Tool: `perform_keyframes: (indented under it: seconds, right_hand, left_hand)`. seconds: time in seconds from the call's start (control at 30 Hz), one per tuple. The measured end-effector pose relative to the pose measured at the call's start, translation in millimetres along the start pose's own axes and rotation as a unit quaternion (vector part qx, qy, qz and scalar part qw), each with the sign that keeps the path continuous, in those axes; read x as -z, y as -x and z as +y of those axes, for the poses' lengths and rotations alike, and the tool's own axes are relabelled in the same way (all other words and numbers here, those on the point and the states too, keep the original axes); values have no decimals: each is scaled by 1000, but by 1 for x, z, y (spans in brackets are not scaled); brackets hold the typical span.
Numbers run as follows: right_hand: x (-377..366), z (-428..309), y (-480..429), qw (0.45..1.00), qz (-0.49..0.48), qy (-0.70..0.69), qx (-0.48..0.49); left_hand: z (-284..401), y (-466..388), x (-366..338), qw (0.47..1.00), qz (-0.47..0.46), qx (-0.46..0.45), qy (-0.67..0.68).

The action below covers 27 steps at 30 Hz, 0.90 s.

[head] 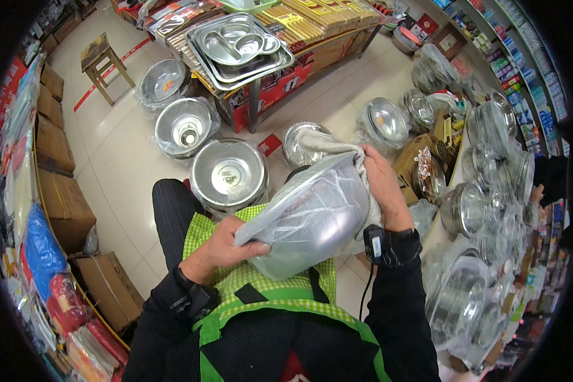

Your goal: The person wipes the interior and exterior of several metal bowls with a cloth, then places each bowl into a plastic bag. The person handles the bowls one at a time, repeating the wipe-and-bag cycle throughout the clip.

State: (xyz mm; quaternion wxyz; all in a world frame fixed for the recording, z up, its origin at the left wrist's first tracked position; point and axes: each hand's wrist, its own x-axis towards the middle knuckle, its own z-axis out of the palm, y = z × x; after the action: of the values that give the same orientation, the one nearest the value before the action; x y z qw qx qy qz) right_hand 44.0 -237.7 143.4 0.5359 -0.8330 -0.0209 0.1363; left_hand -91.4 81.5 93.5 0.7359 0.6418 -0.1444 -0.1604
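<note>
A metal basin in a clear plastic bag [315, 219] is tilted above my lap, over the green checked apron [248, 286]. My left hand [231, 243] pinches the bagged basin at its left edge, thumb on top. On the right side, my right hand [384, 184] holds a light knitted cloth [370, 191] against the rim; its fingers are partly hidden. The cloth also reaches over the far edge. Just beyond my knees, a stack of steel basins in plastic [229, 174] stands on the floor, with a bagged round steel item [303, 143] to its right.
More bagged basins [186, 126] stand ahead left, below a display table [253, 105] bearing steel trays [238, 47]. A wooden stool [100, 64] is farther left. Cardboard boxes [57, 210] line the left side. Shelving with stacked steel bowls [463, 207] runs along the right, and a black cable [366, 291] hangs by my right wrist.
</note>
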Motion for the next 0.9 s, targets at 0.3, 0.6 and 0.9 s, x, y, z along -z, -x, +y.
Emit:
perform_keyframes:
  seconds: [0.3,0.6,0.9]
  right_hand:
    - [-35,151,15,942,-8,-279,-188]
    - [-82,175,29,915,35,-382,-125]
    - [-38,205,101,960,-12,-240,-143]
  left_hand:
    - [-8,4,15,998,51,28,5]
    - [-49,20,40,939,281,6,201]
    - [-6,10,44,952,295,-59,-61]
